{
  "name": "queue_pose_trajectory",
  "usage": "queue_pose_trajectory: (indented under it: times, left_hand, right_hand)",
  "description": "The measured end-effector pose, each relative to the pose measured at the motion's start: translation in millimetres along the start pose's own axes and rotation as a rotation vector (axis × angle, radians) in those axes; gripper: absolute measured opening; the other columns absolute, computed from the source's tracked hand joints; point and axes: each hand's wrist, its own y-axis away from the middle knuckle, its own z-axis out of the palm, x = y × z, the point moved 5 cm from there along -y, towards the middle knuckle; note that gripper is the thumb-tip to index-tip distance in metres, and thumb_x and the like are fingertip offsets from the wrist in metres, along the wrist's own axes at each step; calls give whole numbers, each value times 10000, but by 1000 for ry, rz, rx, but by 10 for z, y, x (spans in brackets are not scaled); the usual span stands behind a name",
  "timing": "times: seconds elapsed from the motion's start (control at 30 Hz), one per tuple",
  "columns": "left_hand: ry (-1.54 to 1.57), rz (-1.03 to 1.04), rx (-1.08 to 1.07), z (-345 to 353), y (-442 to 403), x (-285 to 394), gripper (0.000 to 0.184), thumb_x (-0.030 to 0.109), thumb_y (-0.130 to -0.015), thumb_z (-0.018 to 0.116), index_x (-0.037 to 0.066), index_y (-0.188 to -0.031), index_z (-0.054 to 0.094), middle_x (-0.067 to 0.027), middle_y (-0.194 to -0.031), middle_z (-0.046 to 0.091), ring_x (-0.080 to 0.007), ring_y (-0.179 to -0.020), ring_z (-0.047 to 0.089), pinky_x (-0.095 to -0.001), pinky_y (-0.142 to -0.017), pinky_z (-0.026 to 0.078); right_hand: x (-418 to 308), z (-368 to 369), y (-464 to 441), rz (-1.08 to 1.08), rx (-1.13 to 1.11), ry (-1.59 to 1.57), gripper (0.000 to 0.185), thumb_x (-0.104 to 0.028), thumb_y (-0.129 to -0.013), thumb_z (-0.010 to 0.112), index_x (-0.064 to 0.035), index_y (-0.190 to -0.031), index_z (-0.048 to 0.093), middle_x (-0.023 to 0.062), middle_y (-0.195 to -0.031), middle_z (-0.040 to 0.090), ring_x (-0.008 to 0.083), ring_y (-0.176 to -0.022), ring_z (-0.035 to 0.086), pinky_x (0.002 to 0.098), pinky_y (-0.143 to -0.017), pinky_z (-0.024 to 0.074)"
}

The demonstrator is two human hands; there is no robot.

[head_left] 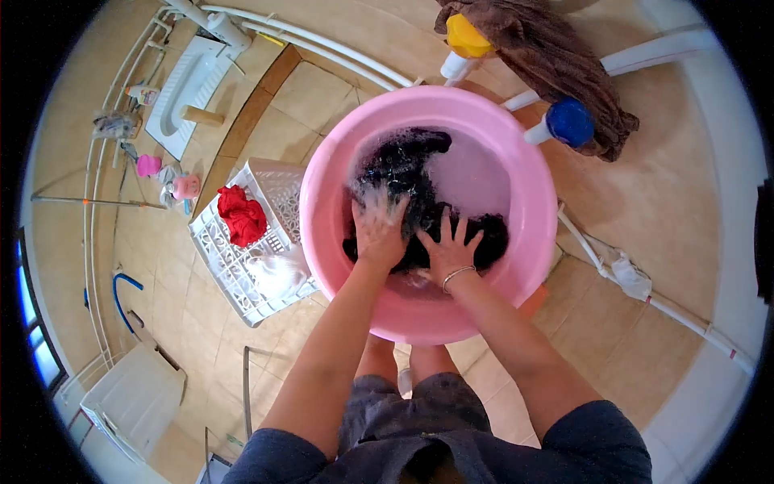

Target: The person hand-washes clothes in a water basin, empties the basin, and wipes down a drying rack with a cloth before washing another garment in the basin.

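Note:
Black cloth (403, 165) lies soaked in sudsy water inside a large pink basin (532, 161). My left hand (379, 226) presses on the cloth at the basin's left side, its fingers spread and partly under foamy water. Just to its right, my right hand (453, 246) rests on the cloth with fingers spread, a thin bracelet at the wrist. Neither hand grips anything that I can see. Much of the cloth is below the surface, so its shape is hidden.
A white plastic basket (230, 278) beside the basin carries a red cloth (242, 216) and a white bag (278, 274). A brown towel (556, 56) hangs over pipes at upper right, near yellow (468, 36) and blue (569, 123) capped items. A squat toilet (181, 97) lies upper left.

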Motion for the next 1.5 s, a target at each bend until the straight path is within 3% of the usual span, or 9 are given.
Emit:
queue_pose_trajectory:
  times: [0.2, 0.4, 0.47, 0.67, 0.87, 0.97, 1.13, 1.23, 1.5]
  left_hand:
    - [-14, -160, -326, 656, -350, -255, 479, 206, -727, 498, 102, -1183, 393, -130, -1281, 269, -302, -1193, 229, -440, -976, 173]
    - [288, -424, -268, 369, -437, -313, 214, 167, -752, 445, 48, -913, 522, -163, -850, 586, -316, -819, 565, -387, -724, 452]
    - [225, -374, -376, 190, -357, -388, 294, 199, -763, 451, 63, -1020, 491, -188, -895, 565, -337, -863, 543, -435, -755, 420]
    - [-156, -118, 132, -531, -34, 12, 353, 190, -741, 478, 60, -1067, 437, -127, -1021, 465, -286, -971, 424, -378, -777, 356]
    - [1884, -978, -428, 471, 66, 63, 502, 439, -798, 393, 12, -1049, 473, -114, -1019, 537, -272, -880, 529, -359, -788, 408]
    - [2184, -767, -218, 313, 46, 29, 289, 249, -804, 432, 28, -968, 521, -79, -836, 565, -189, -746, 544, -295, -681, 449]
    - [1479, -597, 140, -102, 143, -241, 226, 103, -789, 449, 21, -991, 506, -99, -895, 548, -225, -794, 528, -329, -708, 419]
    - [86, -425, 328, -590, 183, -161, 387, 8, -689, 445, 80, -1069, 464, -179, -1016, 461, -328, -934, 444, -388, -804, 368]
    - [131, -97, -148, 133, 128, 60, 521, 37, -665, 533, 228, -1128, 385, -93, -1146, 381, -275, -1067, 359, -437, -802, 364]
  right_hand:
    - [294, 248, -630, -29, 195, 15, 480, -212, -610, 606, -253, -1074, 490, 179, -1281, 243, 378, -1160, 223, 572, -889, 211]
    - [374, -384, -809, 138, 65, -368, 476, -251, -716, 538, -117, -1156, 417, 187, -1062, 473, 318, -1010, 440, 353, -891, 328]
    - [367, -305, -762, -430, 93, -541, 601, -315, -662, 612, -50, -1155, 391, 179, -1068, 487, 334, -1008, 445, 353, -883, 341]
    - [1099, -41, -420, 278, 442, -517, 682, -318, -643, 653, -13, -1173, 350, 182, -1156, 433, 292, -1071, 416, 334, -906, 330]
    - [202, -144, -160, 87, 441, -1309, 502, -246, -634, 666, -3, -1026, 469, 174, -962, 549, 299, -874, 538, 333, -764, 423]
    - [-174, -550, 118, -86, 558, -1000, 387, -240, -642, 675, -14, -908, 506, 146, -836, 563, 239, -775, 558, 322, -673, 433]
    - [263, -844, 101, -141, 848, -438, 408, -380, -654, 642, -44, -848, 516, 146, -746, 518, 286, -668, 491, 377, -602, 390]
    - [429, -917, 226, -184, 1004, -305, 386, -366, -687, 613, -26, -844, 520, 133, -750, 523, 273, -686, 489, 363, -628, 389]
    - [602, 200, -286, 557, 337, -629, 530, -369, -676, 584, 22, -1013, 465, 195, -1006, 516, 311, -953, 485, 376, -836, 367]
